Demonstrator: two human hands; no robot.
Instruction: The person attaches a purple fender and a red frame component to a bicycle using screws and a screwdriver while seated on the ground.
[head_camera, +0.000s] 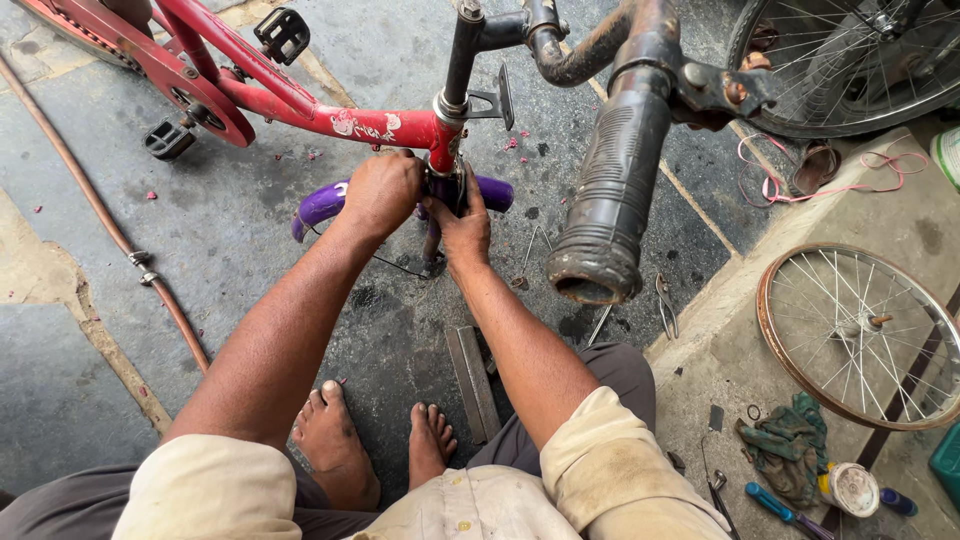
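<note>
left hand (383, 190) clamped over the purple mudguard (322, 205) at the fork, just under the red bike frame (300, 108); white sticker patch on the frame at 12 o'clock of the hand. right hand (462, 222) wrapped around the fork leg (447, 190) — fingers closed on it. black handlebar grip (610, 190) at 3 o'clock. bare spoked rim (865, 335) lies well apart at 4 o'clock, white round tub (850, 488) below it.

left hand (383, 190) fingers hidden behind fork, red frame (300, 110) cut off
</note>
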